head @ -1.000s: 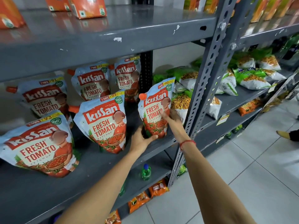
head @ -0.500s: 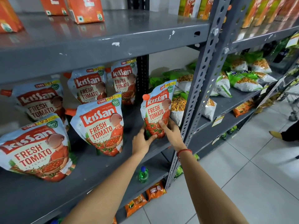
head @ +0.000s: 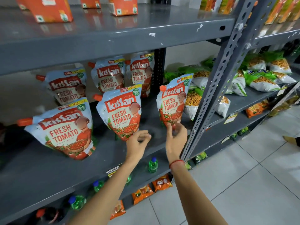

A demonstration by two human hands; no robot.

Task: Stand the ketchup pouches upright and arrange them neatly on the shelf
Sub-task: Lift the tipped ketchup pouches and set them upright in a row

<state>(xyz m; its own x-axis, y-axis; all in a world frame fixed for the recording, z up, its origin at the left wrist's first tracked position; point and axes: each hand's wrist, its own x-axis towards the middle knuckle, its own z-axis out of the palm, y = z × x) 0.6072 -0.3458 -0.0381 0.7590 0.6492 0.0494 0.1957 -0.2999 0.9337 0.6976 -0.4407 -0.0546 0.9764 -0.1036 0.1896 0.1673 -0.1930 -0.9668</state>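
Observation:
Several Kissan ketchup pouches stand on the grey middle shelf [head: 48, 169]. The rightmost pouch [head: 173, 103] stands upright near the shelf's right end. My right hand [head: 176, 138] is just below it, one fingertip touching its bottom edge and the other fingers loose. My left hand [head: 138, 141] hovers off the pouch, fingers loosely apart, beside the bottom corner of the middle front pouch [head: 121, 114]. A front left pouch [head: 65, 129] leans back. Three more pouches [head: 108, 77] stand in the back row.
A perforated grey upright post [head: 215, 88] rises just right of my right hand. Snack bags [head: 259, 82] fill the neighbouring shelf. Orange cartons [head: 50, 8] sit on the shelf above. Green bottles [head: 153, 164] and orange packets [head: 162, 182] lie on lower shelves. Tiled floor [head: 243, 184] lies to the right.
Both hands held the rightmost pouch by its lower part. They have dropped back from it; the left hand is off it and the right only touches its bottom edge.

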